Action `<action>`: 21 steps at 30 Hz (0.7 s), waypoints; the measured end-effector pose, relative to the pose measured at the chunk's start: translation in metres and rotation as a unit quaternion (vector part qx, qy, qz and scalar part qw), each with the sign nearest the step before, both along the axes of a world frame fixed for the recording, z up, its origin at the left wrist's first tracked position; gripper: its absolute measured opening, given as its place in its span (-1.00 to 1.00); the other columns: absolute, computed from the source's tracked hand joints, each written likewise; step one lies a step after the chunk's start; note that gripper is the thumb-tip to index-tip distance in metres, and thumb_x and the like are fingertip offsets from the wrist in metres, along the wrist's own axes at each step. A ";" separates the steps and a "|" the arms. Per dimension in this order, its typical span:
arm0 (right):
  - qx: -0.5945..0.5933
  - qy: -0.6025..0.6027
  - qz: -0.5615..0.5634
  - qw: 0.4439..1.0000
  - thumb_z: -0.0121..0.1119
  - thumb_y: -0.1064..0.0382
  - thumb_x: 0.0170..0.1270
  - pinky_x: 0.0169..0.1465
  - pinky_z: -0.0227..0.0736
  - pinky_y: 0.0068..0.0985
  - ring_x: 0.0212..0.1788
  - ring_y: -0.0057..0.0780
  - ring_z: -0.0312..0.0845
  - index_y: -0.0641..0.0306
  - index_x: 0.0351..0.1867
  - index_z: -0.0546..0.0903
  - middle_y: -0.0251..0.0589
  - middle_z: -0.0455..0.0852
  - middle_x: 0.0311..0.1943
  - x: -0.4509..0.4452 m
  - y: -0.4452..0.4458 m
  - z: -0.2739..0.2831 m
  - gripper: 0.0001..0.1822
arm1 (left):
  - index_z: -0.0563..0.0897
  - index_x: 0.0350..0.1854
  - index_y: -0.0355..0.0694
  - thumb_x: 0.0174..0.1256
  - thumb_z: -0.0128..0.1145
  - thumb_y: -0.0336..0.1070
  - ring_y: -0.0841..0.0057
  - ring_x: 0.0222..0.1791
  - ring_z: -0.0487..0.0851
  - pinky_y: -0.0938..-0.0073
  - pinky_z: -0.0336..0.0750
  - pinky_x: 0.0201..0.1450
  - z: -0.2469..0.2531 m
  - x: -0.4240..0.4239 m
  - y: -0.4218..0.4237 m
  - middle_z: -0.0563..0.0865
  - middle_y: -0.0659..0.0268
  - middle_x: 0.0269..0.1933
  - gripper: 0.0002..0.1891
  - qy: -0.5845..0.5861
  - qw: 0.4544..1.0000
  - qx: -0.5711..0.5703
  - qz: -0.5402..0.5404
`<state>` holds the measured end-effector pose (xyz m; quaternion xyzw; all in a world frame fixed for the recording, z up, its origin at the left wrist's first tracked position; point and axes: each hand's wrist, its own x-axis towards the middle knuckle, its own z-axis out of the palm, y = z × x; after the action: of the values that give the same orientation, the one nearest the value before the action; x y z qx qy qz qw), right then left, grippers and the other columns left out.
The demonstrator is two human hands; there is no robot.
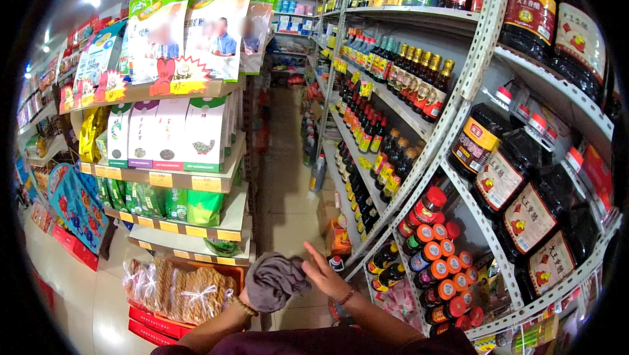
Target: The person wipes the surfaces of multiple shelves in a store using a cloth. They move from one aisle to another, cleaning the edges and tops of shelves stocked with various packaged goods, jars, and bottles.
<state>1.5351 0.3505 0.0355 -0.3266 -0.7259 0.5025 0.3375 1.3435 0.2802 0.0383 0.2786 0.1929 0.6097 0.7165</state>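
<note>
A crumpled grey cloth (275,281) is bunched up in front of me at the lower middle of the view. My left hand (245,298) has hold of it from the left, its fingers mostly hidden behind the folds. To the right, my right hand (322,271) is raised with its fingers extended and apart, close by the cloth's loose end; whether the fingertips touch it is unclear. Each wrist wears a beaded bracelet. Beyond the hands a narrow tiled aisle (282,192) runs between shop shelves.
On the right, perforated metal racks (484,50) carry sauce bottles, large dark jugs (528,210) and lidded jars (432,269). Shelving on the left (221,180) holds bags and boxes. Packed twisted snacks (196,291) fill a low crate beside my left arm. A bottle (317,173) stands on the aisle floor.
</note>
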 end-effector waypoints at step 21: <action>-0.031 0.137 -0.188 0.972 -0.23 0.08 0.48 0.29 0.18 -0.44 0.27 -0.32 0.28 0.34 0.36 0.18 -0.06 0.32 0.28 0.020 0.252 0.023 -0.47 | -0.04 0.48 -0.08 0.36 0.12 -0.11 0.44 0.33 0.21 0.38 0.18 0.34 0.004 0.072 0.348 0.22 0.22 0.35 -0.23 0.273 0.949 0.155 0.008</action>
<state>1.5554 0.6029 0.0585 -0.3954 -0.5830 0.4921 0.5115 1.4156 0.6286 0.0427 0.5403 0.2867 0.5382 0.5798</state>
